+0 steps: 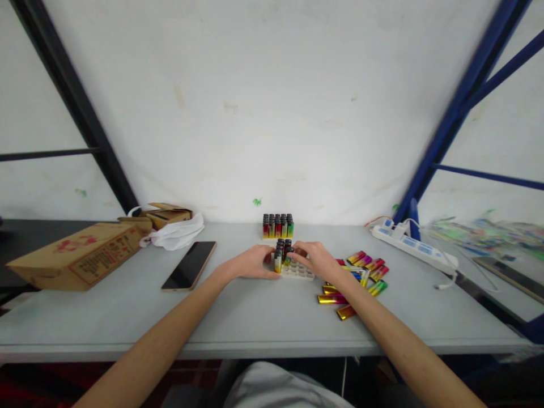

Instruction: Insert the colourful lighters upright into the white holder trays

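Observation:
A white slotted tray (300, 272) lies in the middle of the grey table (238, 317), with several upright lighters (281, 251) filling its left part. My left hand (254, 263) rests against the tray's left side, fingers curled by the lighters. My right hand (315, 258) reaches over the tray from the right, and its fingertips pinch a lighter (289, 254) standing in the tray. Several loose rainbow-coloured lighters (359, 276) lie scattered just right of my right wrist. A full block of upright lighters (277, 225) stands behind the tray near the wall.
A dark phone (189, 265) lies face up to the left. Further left are a long cardboard box (80, 255), a smaller box (168, 214) and a white plastic bag (178, 234). A white power strip (414, 247) runs along the right. Blue and black frame bars flank the wall.

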The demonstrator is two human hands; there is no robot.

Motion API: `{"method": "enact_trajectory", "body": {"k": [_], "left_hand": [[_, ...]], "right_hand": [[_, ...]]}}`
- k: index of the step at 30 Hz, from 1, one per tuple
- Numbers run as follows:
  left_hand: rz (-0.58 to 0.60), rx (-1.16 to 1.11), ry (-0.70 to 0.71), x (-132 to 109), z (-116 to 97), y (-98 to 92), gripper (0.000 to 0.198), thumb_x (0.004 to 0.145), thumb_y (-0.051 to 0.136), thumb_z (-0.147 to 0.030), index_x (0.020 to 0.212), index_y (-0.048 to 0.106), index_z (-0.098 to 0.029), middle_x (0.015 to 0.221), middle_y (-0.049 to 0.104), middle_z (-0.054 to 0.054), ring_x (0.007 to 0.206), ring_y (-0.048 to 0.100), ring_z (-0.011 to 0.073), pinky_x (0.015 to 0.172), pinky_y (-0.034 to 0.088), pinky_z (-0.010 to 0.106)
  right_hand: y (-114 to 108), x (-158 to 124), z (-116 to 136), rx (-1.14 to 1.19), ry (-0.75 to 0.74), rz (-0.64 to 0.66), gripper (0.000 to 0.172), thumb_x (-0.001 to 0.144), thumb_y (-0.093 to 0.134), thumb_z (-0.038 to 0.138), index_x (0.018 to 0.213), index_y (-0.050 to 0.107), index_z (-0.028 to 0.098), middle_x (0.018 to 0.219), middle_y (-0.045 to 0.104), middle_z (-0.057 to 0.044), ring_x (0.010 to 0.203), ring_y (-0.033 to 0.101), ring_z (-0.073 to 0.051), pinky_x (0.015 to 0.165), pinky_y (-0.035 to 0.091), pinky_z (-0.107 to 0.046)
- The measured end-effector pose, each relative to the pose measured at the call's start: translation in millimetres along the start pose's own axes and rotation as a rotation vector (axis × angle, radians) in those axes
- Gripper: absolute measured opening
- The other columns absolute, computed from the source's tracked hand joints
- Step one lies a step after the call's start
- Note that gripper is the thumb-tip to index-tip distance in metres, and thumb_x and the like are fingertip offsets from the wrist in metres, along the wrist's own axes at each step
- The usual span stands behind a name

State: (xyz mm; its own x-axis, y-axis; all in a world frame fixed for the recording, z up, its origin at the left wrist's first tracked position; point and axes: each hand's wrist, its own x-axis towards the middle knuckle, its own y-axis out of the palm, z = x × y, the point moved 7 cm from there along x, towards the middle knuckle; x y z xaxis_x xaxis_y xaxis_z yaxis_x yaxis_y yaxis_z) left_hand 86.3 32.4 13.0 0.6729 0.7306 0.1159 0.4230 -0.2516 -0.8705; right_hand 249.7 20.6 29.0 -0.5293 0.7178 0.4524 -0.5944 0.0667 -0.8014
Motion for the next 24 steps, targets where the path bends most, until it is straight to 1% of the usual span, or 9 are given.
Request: {"method": "enact_trajectory", "body": {"k": [2, 4, 6, 8, 12, 16, 19, 22, 24], "left_hand": [[0.001, 0.011, -0.004, 0.0, -0.3, -0.3, 0.048, 0.071, 0.079, -0.049, 0.104, 0.069, -0.014, 0.089, 0.069, 0.004, 0.076, 0.061, 0.0204, 0.066, 0.044, 0.027], [-0.001, 0.029, -0.012, 0.1, 0.0, -0.6, 0.047, 0.071, 0.078, -0.050, 0.100, 0.069, -0.014, 0.086, 0.068, 0.004, 0.074, 0.060, 0.0202, 0.065, 0.043, 0.027], [-0.008, 0.037, -0.014, 0.3, 0.8, -0.9, 0.047, 0.071, 0.078, -0.052, 0.098, 0.068, -0.015, 0.085, 0.067, 0.003, 0.073, 0.059, 0.0199, 0.064, 0.042, 0.027], [-0.007, 0.032, -0.010, 0.7, 1.7, -0.1, 0.047, 0.071, 0.078, -0.052, 0.099, 0.068, -0.015, 0.086, 0.067, 0.003, 0.073, 0.060, 0.0199, 0.064, 0.042, 0.027], [-0.004, 0.022, -0.016, 1.2, 4.5, 1.6, 0.049, 0.070, 0.078, -0.054, 0.100, 0.068, -0.016, 0.089, 0.069, 0.004, 0.075, 0.061, 0.0213, 0.066, 0.044, 0.027], [-0.008, 0.026, -0.037, 0.8, 6.3, 1.6, 0.052, 0.069, 0.078, -0.056, 0.100, 0.068, -0.016, 0.092, 0.071, 0.006, 0.078, 0.063, 0.0230, 0.067, 0.044, 0.028], [-0.004, 0.017, -0.030, 0.6, 5.6, 1.7, 0.053, 0.070, 0.079, -0.056, 0.104, 0.069, -0.016, 0.094, 0.071, 0.006, 0.079, 0.063, 0.0232, 0.069, 0.045, 0.029], [-0.006, 0.009, -0.036, 0.6, 5.0, 1.1, 0.052, 0.069, 0.080, -0.055, 0.102, 0.069, -0.016, 0.092, 0.071, 0.006, 0.078, 0.063, 0.0227, 0.068, 0.046, 0.029], [-0.005, 0.004, -0.038, 0.5, 3.7, 0.6, 0.051, 0.069, 0.080, -0.053, 0.102, 0.069, -0.015, 0.093, 0.071, 0.006, 0.078, 0.063, 0.0225, 0.068, 0.046, 0.028]], "right_hand": [[2.7, 1.1, 2.4, -0.077, -0.014, 0.024, 0.022, 0.099, 0.062, 0.035, 0.087, 0.068, 0.017, 0.075, 0.071, -0.005, 0.064, 0.060, -0.016, 0.063, 0.038, -0.026], [7.6, 1.3, 4.5, -0.112, -0.036, 0.080, 0.023, 0.098, 0.064, 0.034, 0.084, 0.069, 0.017, 0.076, 0.071, -0.005, 0.064, 0.059, -0.016, 0.062, 0.037, -0.026], [9.0, 0.6, 4.1, -0.086, -0.051, 0.129, 0.024, 0.098, 0.064, 0.035, 0.085, 0.071, 0.017, 0.077, 0.071, -0.005, 0.065, 0.060, -0.016, 0.063, 0.039, -0.026], [1.1, -0.6, -1.0, -0.031, -0.044, 0.121, 0.027, 0.099, 0.061, 0.038, 0.088, 0.073, 0.017, 0.080, 0.073, -0.006, 0.069, 0.062, -0.017, 0.067, 0.042, -0.026], [-32.5, -7.9, -26.1, -0.014, 0.017, 0.074, 0.030, 0.100, 0.056, 0.039, 0.094, 0.075, 0.017, 0.090, 0.076, -0.009, 0.079, 0.066, -0.020, 0.076, 0.047, -0.029], [-60.8, -26.0, -61.8, -0.025, 0.157, 0.166, 0.028, 0.094, 0.060, 0.037, 0.094, 0.079, 0.017, 0.094, 0.078, -0.010, 0.084, 0.068, -0.023, 0.082, 0.050, -0.032], [-67.9, -42.1, -85.5, 0.024, 0.284, 0.283, 0.028, 0.087, 0.066, 0.040, 0.096, 0.081, 0.018, 0.096, 0.079, -0.009, 0.089, 0.069, -0.025, 0.083, 0.051, -0.033], [-65.4, -53.1, -103.1, 0.026, 0.394, 0.379, 0.029, 0.080, 0.071, 0.037, 0.100, 0.082, 0.018, 0.098, 0.079, -0.009, 0.092, 0.070, -0.027, 0.083, 0.052, -0.033], [-61.6, -55.7, -109.0, 0.025, 0.428, 0.408, 0.029, 0.079, 0.071, 0.035, 0.100, 0.082, 0.019, 0.098, 0.079, -0.009, 0.092, 0.070, -0.027, 0.083, 0.052, -0.033]]}}
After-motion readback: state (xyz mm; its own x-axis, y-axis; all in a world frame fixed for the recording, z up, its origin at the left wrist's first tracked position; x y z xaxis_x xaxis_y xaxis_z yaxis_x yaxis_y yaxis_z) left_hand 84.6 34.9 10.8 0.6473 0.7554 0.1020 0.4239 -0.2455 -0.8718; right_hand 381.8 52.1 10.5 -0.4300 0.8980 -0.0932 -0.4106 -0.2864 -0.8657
